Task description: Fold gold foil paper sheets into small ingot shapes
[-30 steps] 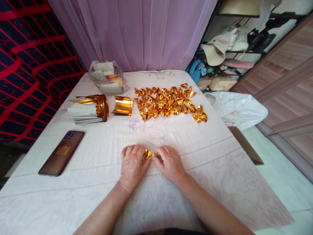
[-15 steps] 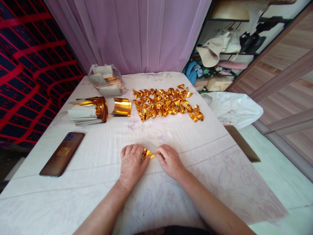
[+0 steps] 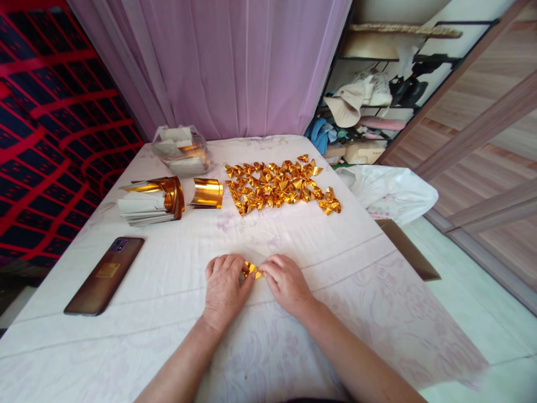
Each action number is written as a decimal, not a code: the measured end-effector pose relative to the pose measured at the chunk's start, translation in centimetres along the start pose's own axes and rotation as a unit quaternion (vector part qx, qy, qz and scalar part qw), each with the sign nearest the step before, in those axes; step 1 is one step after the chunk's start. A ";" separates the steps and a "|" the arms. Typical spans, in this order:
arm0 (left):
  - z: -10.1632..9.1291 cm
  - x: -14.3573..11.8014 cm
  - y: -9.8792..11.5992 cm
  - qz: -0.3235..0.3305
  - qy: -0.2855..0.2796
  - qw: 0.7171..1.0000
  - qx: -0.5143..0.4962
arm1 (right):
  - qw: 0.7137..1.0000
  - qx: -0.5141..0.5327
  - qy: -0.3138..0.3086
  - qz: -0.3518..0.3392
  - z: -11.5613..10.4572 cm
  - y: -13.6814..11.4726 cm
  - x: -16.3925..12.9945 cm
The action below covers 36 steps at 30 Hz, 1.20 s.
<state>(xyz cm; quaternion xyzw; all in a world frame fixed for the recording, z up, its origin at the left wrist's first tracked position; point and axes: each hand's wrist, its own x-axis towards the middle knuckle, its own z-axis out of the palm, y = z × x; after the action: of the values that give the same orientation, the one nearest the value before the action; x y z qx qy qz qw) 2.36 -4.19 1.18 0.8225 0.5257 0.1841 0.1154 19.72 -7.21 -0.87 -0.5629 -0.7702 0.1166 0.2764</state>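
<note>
Left hand and right hand sit knuckles-up on the white tablecloth, fingertips meeting over a small gold foil piece. Both hands are closed on it: left fingers curled over its left end, right fingers pinching its right end. Foil piece lies near the table's middle, on the near side, pressed against the cloth between the two hands; only a small folded gold corner shows, rest is hidden under the fingers. Both forearms run in from the bottom edge.

Surroundings:
- Spread of folded gold pieces farther up the table, right of centre, laid out roughly in rows, well apart from the hands.
- Curled gold foil sheet just left of that spread, standing on its edge.
- Stack of foil sheets left of the curled sheet, white backs outward, gold showing at the rolled end.
- Clear plastic bag with more sheets behind the stack, near the far edge.
- Dark phone face down, well left of the left hand, near the table's left edge.
- White plastic bag off the table's right side.
- Purple curtain behind the table; red-and-dark patterned cloth on the left; shelf with a hat and clutter upper right.
</note>
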 end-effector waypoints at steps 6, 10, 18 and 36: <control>0.1 0.0 0.0 0.002 0.002 1.000 -0.004 | 0.995 -0.097 0.008 -0.008 -0.2 -1.4 -0.3; 0.2 0.0 -0.1 0.009 0.004 1.000 -0.019 | 0.995 -0.102 0.017 -0.004 0.0 -1.5 -0.3; 0.3 -0.7 -1.3 0.053 0.003 0.997 -0.050 | 0.991 -0.130 0.024 -0.009 -0.6 -0.2 0.2; -0.1 0.7 -2.7 0.118 -0.020 0.990 -0.076 | 0.999 -0.048 -0.011 0.010 -0.6 0.1 0.3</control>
<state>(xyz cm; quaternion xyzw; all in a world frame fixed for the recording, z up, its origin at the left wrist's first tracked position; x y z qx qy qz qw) 0.33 -2.44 0.32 0.8712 0.4070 0.2190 0.1654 20.09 -6.94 -0.30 -0.5819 -0.7722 0.0887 0.2391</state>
